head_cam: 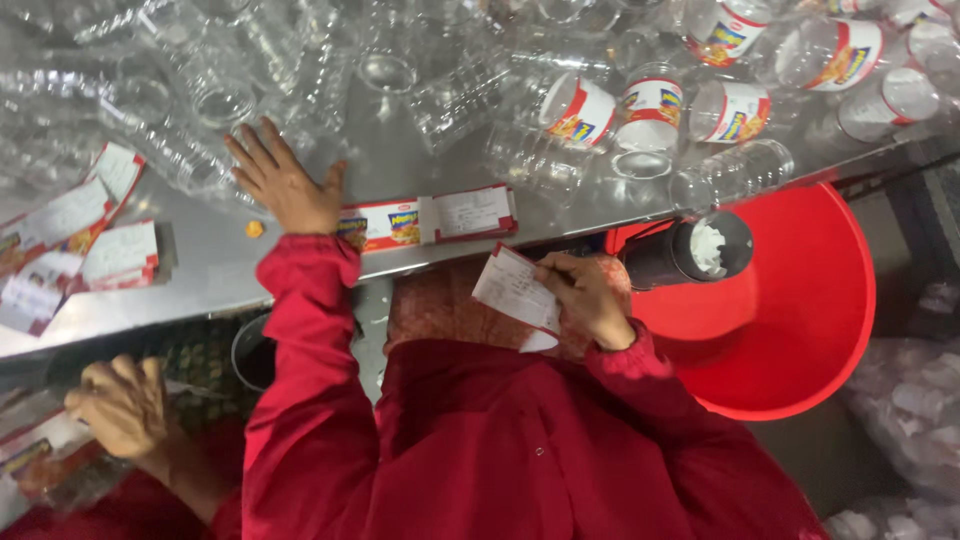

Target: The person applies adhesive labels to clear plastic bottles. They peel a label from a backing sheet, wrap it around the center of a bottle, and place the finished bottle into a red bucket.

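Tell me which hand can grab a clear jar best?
Left: the left hand lies open on the table beside clear jars; the right hand holds a label.

Left hand [285, 185] reaches forward, fingers spread; right hand [585, 300] stays close, fingers pinched.

Red plastic basin [800, 330], below desk edge, right. Dark cylinder [690, 252] with white wad in open end, lying across basin rim. Labelled jars [655, 105], red-and-white wrap, far right on metal desk [200, 270]. Loose label stack [70, 235], far left. Small yellow cap [254, 229] near desk edge.
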